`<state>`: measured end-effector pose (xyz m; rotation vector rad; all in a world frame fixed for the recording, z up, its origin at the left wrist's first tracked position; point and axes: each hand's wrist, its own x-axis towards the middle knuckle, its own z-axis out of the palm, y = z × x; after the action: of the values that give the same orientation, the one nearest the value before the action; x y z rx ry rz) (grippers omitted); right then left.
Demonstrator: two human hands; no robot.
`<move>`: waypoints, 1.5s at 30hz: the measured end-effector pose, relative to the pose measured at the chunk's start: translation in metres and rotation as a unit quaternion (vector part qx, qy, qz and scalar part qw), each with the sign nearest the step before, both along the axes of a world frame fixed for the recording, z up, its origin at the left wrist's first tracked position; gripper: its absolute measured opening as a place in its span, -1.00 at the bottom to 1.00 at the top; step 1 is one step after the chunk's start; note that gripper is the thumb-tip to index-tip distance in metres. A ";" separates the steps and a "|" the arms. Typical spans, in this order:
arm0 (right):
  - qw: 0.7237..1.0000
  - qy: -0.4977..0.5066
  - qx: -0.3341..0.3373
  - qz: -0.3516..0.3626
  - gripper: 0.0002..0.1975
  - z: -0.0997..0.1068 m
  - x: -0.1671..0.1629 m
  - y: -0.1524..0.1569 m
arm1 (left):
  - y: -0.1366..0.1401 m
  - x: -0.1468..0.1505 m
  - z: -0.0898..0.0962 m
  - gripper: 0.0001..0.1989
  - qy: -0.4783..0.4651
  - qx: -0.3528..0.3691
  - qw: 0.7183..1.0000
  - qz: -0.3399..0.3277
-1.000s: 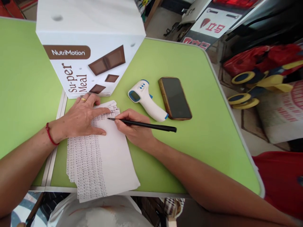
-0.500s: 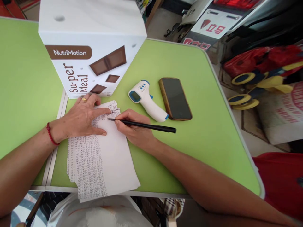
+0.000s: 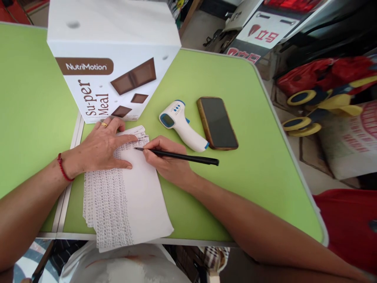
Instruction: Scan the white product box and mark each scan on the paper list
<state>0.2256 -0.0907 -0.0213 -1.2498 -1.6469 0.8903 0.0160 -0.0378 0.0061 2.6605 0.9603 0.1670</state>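
Gripping black pen [image 3: 179, 157] w/ right hand [image 3: 166, 159], left hand [image 3: 101, 147] flat on handwritten sheets [image 3: 126, 196], box [image 3: 113, 59] reads "NutriMotion Su-per Meal"

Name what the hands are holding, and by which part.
Right hand grips a black pen near its tip; left hand lies flat on the paper sheets, gripping nothing.

- 1 white cardboard box w/ brown chocolate print [image 3: 113, 59]
- 1 white-and-blue plastic thermometer gun [image 3: 182, 125]
- 1 dark smartphone in brown case [image 3: 217, 123]
- 1 slim black pen [image 3: 179, 156]
- 1 fanned stack of white handwritten paper sheets [image 3: 126, 196]; sheet count can't tell
- 2 hands: left hand [image 3: 101, 147], right hand [image 3: 166, 159]
- 1 green bench [image 3: 253, 165]
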 end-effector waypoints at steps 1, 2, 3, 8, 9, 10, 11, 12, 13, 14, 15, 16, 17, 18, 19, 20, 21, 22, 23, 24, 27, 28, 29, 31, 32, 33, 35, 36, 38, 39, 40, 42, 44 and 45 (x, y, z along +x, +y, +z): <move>1.000 -0.004 -0.005 0.002 -0.92 0.000 0.000 0.000 | 0.000 0.000 0.000 -0.38 -0.005 -0.001 1.000 0.000; 1.000 -0.006 -0.008 0.003 -0.92 0.000 0.000 0.000 | 0.000 0.000 -0.001 -0.38 -0.009 0.000 1.000 0.000; 1.000 -0.007 -0.009 0.004 -0.92 0.000 0.001 0.000 | 0.000 0.000 -0.001 -0.38 -0.011 0.000 1.000 0.001; 1.000 -0.001 -0.004 -0.007 -0.93 0.000 0.001 0.000 | 0.000 0.001 0.000 -0.35 -0.007 -0.004 1.000 0.001; 1.000 -0.001 -0.004 -0.009 -0.93 0.000 0.000 0.001 | 0.000 0.001 0.000 -0.35 -0.006 -0.005 1.000 0.000; 1.000 0.000 -0.002 -0.011 -0.92 0.000 0.000 0.001 | 0.000 0.001 0.001 -0.34 -0.004 -0.006 1.000 -0.001; 1.000 0.001 0.001 -0.012 -0.92 0.000 0.000 0.001 | 0.000 0.001 0.001 -0.34 -0.001 -0.007 1.000 -0.002; 1.000 0.002 0.004 -0.012 -0.92 -0.001 0.000 0.001 | 0.000 0.001 0.001 -0.34 0.003 -0.006 1.000 -0.002; 1.000 0.001 0.007 -0.011 -0.92 -0.001 0.000 0.000 | 0.000 0.000 0.001 -0.34 0.006 -0.004 1.000 -0.003; 1.000 -0.001 0.007 -0.011 -0.92 -0.001 0.000 0.000 | 0.000 0.000 0.001 -0.34 0.009 -0.001 1.000 -0.004; 1.000 -0.005 0.005 -0.012 -0.92 -0.001 0.000 0.000 | 0.000 0.000 0.001 -0.34 0.010 0.002 1.000 -0.006; 1.000 -0.009 0.001 -0.013 -0.92 -0.001 0.000 0.000 | 0.000 0.000 0.001 -0.34 0.009 0.005 1.000 -0.007; 1.000 -0.011 -0.002 -0.014 -0.92 -0.001 0.000 0.000 | 0.000 0.000 0.000 -0.34 0.006 0.008 1.000 -0.008; 1.000 -0.012 -0.003 -0.015 -0.91 -0.001 0.000 0.000 | 0.001 0.000 0.000 -0.34 0.003 0.009 1.000 -0.009; 1.000 -0.011 -0.002 -0.016 -0.91 -0.001 0.001 0.001 | 0.001 -0.001 -0.001 -0.34 0.001 0.009 1.000 -0.009; 1.000 -0.008 0.000 -0.016 -0.91 -0.001 0.001 0.001 | 0.001 -0.001 -0.001 -0.33 -0.002 0.008 1.000 -0.008; 1.000 -0.005 0.004 -0.016 -0.91 -0.001 0.001 0.001 | 0.001 -0.001 -0.001 -0.33 -0.006 0.008 1.000 -0.007; 1.000 -0.003 0.007 -0.016 -0.91 0.000 0.001 0.001 | 0.001 -0.001 -0.001 -0.34 -0.010 0.009 1.000 -0.007; 1.000 -0.003 0.008 -0.015 -0.92 0.000 0.000 0.001 | 0.001 -0.001 -0.002 -0.34 -0.014 0.009 1.000 -0.007; 1.000 -0.004 0.008 -0.014 -0.92 0.000 0.000 0.001 | 0.001 -0.001 -0.002 -0.35 -0.018 0.009 1.000 -0.006; 1.000 -0.008 0.005 -0.013 -0.92 0.001 -0.001 0.000 | 0.001 -0.002 -0.002 -0.36 -0.026 0.003 1.000 -0.003; 1.000 -0.008 0.003 -0.015 -0.92 0.001 -0.001 0.000 | 0.001 -0.002 -0.002 -0.36 -0.026 0.004 1.000 -0.003; 1.000 -0.007 0.001 -0.016 -0.92 0.001 -0.001 0.000 | 0.001 -0.002 -0.003 -0.36 -0.024 0.007 1.000 -0.004; 1.000 -0.001 -0.003 -0.014 -0.91 0.000 0.000 0.000 | 0.001 -0.002 -0.003 -0.35 -0.021 0.014 1.000 -0.008; 1.000 0.004 -0.004 -0.014 -0.90 0.000 0.000 0.000 | 0.001 -0.002 -0.003 -0.34 -0.020 0.016 1.000 -0.009; 1.000 0.009 -0.002 -0.016 -0.91 -0.001 0.000 0.000 | 0.001 -0.002 -0.003 -0.34 -0.020 0.016 1.000 -0.009; 0.999 0.017 0.003 -0.029 -0.92 -0.002 0.002 0.001 | 0.001 -0.001 -0.003 -0.34 -0.022 0.014 1.000 -0.008; 0.999 0.018 0.004 -0.037 -0.93 -0.002 0.002 0.001 | 0.001 -0.001 -0.003 -0.35 -0.024 0.014 1.000 -0.008; 0.999 0.015 0.001 -0.046 -0.93 -0.004 0.003 0.002 | 0.001 -0.002 -0.003 -0.35 -0.028 0.014 0.999 -0.008; 0.999 0.013 -0.002 -0.046 -0.93 -0.004 0.003 0.002 | 0.001 -0.002 -0.003 -0.36 -0.029 0.014 0.999 -0.009; 0.999 0.011 -0.005 -0.043 -0.93 -0.004 0.003 0.002 | 0.001 -0.002 -0.003 -0.36 -0.029 0.015 0.999 -0.009; 0.999 0.010 -0.009 -0.039 -0.93 -0.005 0.003 0.002 | 0.001 -0.002 -0.003 -0.35 -0.024 0.016 1.000 -0.009; 0.999 0.007 -0.010 -0.034 -0.92 -0.005 0.003 0.002 | 0.001 -0.002 -0.003 -0.35 -0.020 0.016 1.000 -0.009; 0.999 0.005 -0.010 -0.031 -0.92 -0.005 0.002 0.001 | 0.000 -0.002 -0.002 -0.35 -0.019 0.016 1.000 -0.009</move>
<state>0.2280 -0.0892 -0.0258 -1.3019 -1.5860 0.8757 0.0143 -0.0374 0.0036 2.6842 0.9283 0.2305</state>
